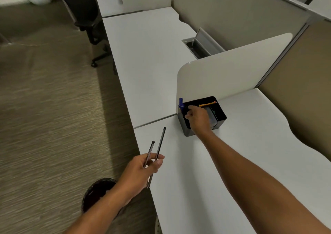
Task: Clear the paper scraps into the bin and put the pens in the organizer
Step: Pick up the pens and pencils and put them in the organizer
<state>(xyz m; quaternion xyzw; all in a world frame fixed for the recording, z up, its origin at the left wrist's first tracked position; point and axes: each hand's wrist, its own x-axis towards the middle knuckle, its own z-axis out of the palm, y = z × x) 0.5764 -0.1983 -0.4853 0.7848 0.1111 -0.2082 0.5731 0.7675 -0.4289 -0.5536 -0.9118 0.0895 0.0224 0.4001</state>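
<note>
A black desk organizer stands on the white desk against a low divider panel. An orange pen lies in its back compartment. My right hand reaches over the organizer's left compartment and pinches a blue pen that stands upright there. My left hand hovers at the desk's left edge and grips two dark pens that point up and away. A dark round bin sits on the carpet below my left forearm, partly hidden by it. No paper scraps show on the desk.
The white divider panel rises right behind the organizer. A cable tray with a raised lid is sunk into the neighbouring desk. A black office chair stands on the carpet at the far left. Beige partition walls close the right side.
</note>
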